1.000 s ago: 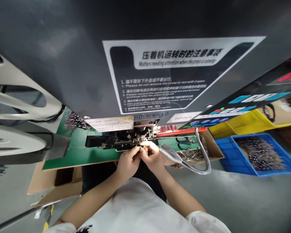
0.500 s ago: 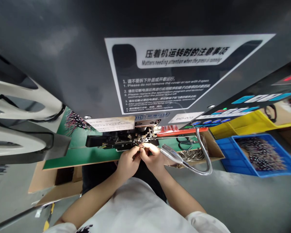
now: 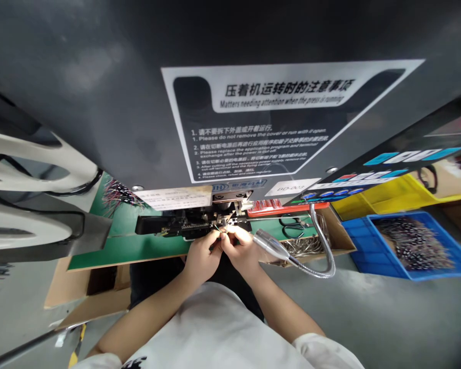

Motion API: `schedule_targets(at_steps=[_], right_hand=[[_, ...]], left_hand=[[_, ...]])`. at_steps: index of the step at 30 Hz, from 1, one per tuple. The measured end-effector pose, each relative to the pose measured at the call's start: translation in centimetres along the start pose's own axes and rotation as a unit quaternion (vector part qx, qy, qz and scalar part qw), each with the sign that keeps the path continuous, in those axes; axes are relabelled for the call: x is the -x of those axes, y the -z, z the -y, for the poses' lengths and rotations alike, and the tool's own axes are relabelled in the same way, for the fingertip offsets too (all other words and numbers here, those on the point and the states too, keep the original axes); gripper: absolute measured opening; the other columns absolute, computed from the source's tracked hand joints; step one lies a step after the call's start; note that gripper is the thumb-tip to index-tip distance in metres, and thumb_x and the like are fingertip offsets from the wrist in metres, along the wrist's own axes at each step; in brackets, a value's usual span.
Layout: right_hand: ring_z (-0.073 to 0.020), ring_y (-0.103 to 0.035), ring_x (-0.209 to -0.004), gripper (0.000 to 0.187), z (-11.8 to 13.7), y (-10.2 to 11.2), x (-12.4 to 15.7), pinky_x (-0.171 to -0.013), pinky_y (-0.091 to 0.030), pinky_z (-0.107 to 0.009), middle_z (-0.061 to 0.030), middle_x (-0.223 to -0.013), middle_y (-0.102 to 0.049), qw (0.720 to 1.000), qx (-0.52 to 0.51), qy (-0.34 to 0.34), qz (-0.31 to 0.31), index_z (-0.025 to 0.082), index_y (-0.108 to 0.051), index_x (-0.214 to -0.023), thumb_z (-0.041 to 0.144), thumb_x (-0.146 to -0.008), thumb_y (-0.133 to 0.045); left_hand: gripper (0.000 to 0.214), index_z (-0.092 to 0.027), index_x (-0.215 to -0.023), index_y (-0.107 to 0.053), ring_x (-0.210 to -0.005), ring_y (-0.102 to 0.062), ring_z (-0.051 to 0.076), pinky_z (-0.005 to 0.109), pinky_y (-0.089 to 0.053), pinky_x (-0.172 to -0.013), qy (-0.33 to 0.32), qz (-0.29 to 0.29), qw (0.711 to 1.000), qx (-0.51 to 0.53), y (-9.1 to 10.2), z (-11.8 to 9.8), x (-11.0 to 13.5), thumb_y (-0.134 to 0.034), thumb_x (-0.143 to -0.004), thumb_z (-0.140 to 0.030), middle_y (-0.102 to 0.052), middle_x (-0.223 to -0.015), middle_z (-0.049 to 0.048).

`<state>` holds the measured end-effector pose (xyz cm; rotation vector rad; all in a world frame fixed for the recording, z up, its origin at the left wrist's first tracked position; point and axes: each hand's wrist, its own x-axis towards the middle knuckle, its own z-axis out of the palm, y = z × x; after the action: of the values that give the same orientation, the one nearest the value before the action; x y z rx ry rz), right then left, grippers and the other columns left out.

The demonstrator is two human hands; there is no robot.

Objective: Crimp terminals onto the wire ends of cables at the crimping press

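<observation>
Both hands meet at the front of the crimping press's black tooling (image 3: 184, 223), under the big dark housing (image 3: 100, 128). My left hand (image 3: 203, 256) is closed, thumb and index finger pinched on a thin wire (image 3: 217, 228) whose light end points at the tooling. Pressed close beside it, my right hand (image 3: 241, 252) is also closed, its fingertips pinching at the same spot. The fingers cover most of the wire, so I cannot tell how many strands there are.
A lamp (image 3: 272, 245) on a bendy neck stands close right of my right hand. Black-handled scissors (image 3: 294, 226) lie on the green table (image 3: 138, 252). Bundled wires (image 3: 119, 197) lie at left, a red tray (image 3: 307, 206) of wires at right. Farther right is a blue bin (image 3: 372, 251).
The view has tilted slightly, shifting the housing label a little left. My hands stay at the tooling, nearly still; the light wire end shows more clearly at the fingertips.
</observation>
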<state>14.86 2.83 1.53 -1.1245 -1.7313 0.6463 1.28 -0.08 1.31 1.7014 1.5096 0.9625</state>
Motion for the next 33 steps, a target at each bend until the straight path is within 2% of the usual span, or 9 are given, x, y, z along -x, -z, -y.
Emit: schedule_targets(at_steps=[3,8,15,20,24,26,28,30,33], right_hand=[[-0.0138,-0.055,-0.056,0.014,-0.4,-0.1,0.4,-0.056,-0.047,-0.027,0.0006,-0.068,-0.062,1.000,-0.005,-0.004,0.002,0.020,-0.070,-0.094,0.020,-0.089,-0.057],[-0.0115,-0.048,-0.050,0.027,-2.1,0.1,2.9,-0.052,-0.043,-0.024,0.0068,-0.060,-0.049,0.998,-0.031,-0.045,0.012,0.019,-0.060,-0.114,0.024,-0.087,-0.060],[-0.0086,-0.044,-0.046,0.003,-3.2,1.1,8.0,-0.046,-0.034,-0.019,0.0067,-0.056,-0.051,0.990,-0.056,-0.111,0.066,0.019,-0.062,-0.084,0.020,-0.081,-0.061],[-0.0103,-0.047,-0.046,0.008,-5.9,5.8,10.9,-0.046,-0.040,-0.021,0.0050,-0.053,-0.055,0.981,-0.050,-0.180,-0.056,0.019,-0.064,-0.077,0.027,-0.076,-0.066],[-0.0102,-0.042,-0.042,0.025,-9.4,12.7,12.1,-0.041,-0.036,-0.022,0.0055,-0.054,-0.050,0.948,-0.050,-0.226,-0.216,0.021,-0.055,-0.076,0.045,-0.083,-0.061],[-0.0087,-0.033,-0.038,0.030,-10.9,16.3,10.7,-0.037,-0.030,-0.021,0.0090,-0.050,-0.038,0.933,-0.052,-0.230,-0.273,0.023,-0.048,-0.076,0.049,-0.088,-0.054],[-0.0076,-0.031,-0.036,0.033,-11.9,19.1,7.3,-0.035,-0.027,-0.020,0.0103,-0.048,-0.033,0.911,-0.070,-0.226,-0.339,0.023,-0.045,-0.072,0.048,-0.085,-0.060],[-0.0066,-0.032,-0.037,0.035,-12.4,20.6,2.7,-0.035,-0.027,-0.019,0.0093,-0.048,-0.035,0.923,-0.063,-0.211,-0.315,0.022,-0.046,-0.067,0.047,-0.085,-0.063],[-0.0077,-0.043,-0.043,0.034,-11.9,19.9,-4.2,-0.040,-0.038,-0.020,0.0039,-0.055,-0.048,0.961,-0.013,-0.146,-0.235,0.018,-0.055,-0.070,0.043,-0.090,-0.063]], left_hand=[[0.016,-0.023,-0.100,-0.066,-0.087,-0.072,0.018,0.024,-0.051,-0.075,0.005,0.004,1.000,0.003,0.1,0.0,0.1,-0.051,-0.097,-0.028,-0.077,-0.101,0.0042],[0.014,-0.021,-0.098,-0.065,-0.071,-0.066,0.016,0.024,-0.047,-0.066,0.018,0.011,1.000,0.002,0.2,0.2,0.6,-0.054,-0.095,-0.030,-0.072,-0.079,0.0012],[0.023,-0.020,-0.106,-0.059,-0.061,-0.062,0.013,0.022,-0.046,-0.060,0.075,0.123,0.981,0.127,-1.8,0.9,2.2,-0.049,-0.098,-0.039,-0.065,-0.066,-0.0027],[0.042,-0.021,-0.136,-0.044,-0.081,-0.070,0.016,0.030,-0.053,-0.084,0.088,0.195,0.964,0.160,-3.3,1.7,3.5,-0.050,-0.098,-0.038,-0.070,-0.078,-0.0009],[0.036,-0.020,-0.128,-0.053,-0.083,-0.071,0.018,0.033,-0.054,-0.085,0.096,0.221,0.961,0.137,-3.3,2.8,4.8,-0.048,-0.098,-0.038,-0.070,-0.078,0.0008],[0.031,-0.020,-0.120,-0.060,-0.078,-0.071,0.017,0.031,-0.054,-0.079,0.100,0.229,0.961,0.118,-3.2,3.4,5.7,-0.047,-0.098,-0.038,-0.070,-0.076,0.0011],[0.029,-0.021,-0.116,-0.063,-0.075,-0.070,0.017,0.029,-0.054,-0.075,0.105,0.233,0.962,0.099,-3.0,3.9,6.6,-0.046,-0.097,-0.037,-0.071,-0.076,0.0009],[0.028,-0.022,-0.113,-0.065,-0.073,-0.069,0.017,0.029,-0.053,-0.074,0.107,0.232,0.963,0.082,-2.8,4.3,7.4,-0.046,-0.096,-0.035,-0.072,-0.076,0.0008],[0.028,-0.022,-0.112,-0.066,-0.072,-0.069,0.017,0.029,-0.052,-0.074,0.102,0.227,0.967,0.061,-2.1,4.5,8.3,-0.046,-0.095,-0.033,-0.072,-0.076,0.0008]])
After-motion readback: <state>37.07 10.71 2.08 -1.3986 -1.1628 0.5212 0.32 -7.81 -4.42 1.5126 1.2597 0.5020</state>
